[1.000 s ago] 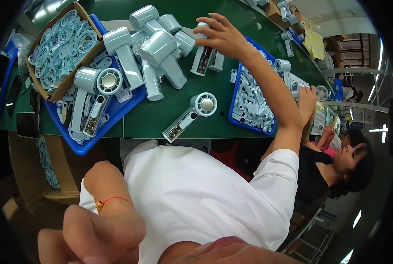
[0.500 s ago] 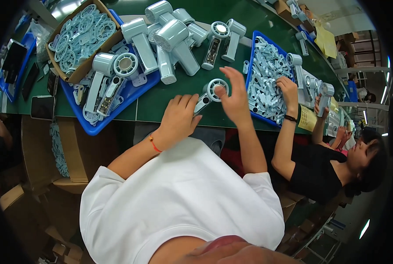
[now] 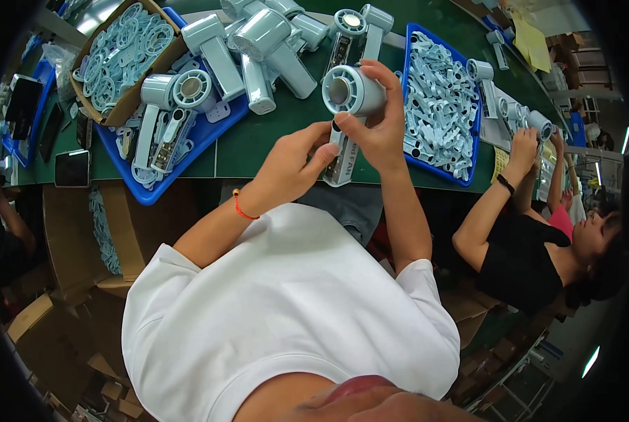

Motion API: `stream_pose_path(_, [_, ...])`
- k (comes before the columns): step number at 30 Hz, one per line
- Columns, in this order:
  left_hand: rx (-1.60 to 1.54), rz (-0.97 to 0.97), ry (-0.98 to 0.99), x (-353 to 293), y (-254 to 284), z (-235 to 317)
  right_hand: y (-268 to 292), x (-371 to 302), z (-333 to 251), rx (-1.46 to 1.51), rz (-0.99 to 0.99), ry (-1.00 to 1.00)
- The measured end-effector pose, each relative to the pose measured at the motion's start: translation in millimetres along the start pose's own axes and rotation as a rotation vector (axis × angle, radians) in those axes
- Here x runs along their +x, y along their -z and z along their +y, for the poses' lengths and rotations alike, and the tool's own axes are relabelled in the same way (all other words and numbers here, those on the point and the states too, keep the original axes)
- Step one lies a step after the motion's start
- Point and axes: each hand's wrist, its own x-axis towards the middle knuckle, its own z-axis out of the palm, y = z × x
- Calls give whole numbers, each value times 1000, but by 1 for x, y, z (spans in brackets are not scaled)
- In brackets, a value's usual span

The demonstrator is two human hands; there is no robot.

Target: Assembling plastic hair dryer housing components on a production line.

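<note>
Both forearms reach far, out from the chest, bent at the elbows. The left hand [image 3: 290, 165] has a red cord at its wrist, fingers curled in a loose grip. The right hand [image 3: 378, 130], farther and higher, is closed in a grip, fingers wrapped, thumb toward the left.

We have a single view, from a head-worn fisheye camera looking steeply down over our own white shirt [image 3: 293, 309] toward the green tabletop [image 3: 258, 137]. It sits close above our hands, and straight edges bend near the rim.
</note>
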Motion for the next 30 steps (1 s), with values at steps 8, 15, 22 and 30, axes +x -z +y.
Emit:
stream_pose_path(8, [-10, -148, 142, 16, 19, 3, -4, 11, 3, -141, -210, 40])
stream_pose_path(15, [-206, -38, 257, 12, 12, -9, -15, 10, 18, 194, -91, -94])
stream_pose_path(22, [-915, -312, 340, 6, 4, -18, -17, 0, 29, 237, -42, -7])
stream_pose_path(30, [150, 119, 41, 2, 5, -22, -12, -24, -14, -398, -179, -346])
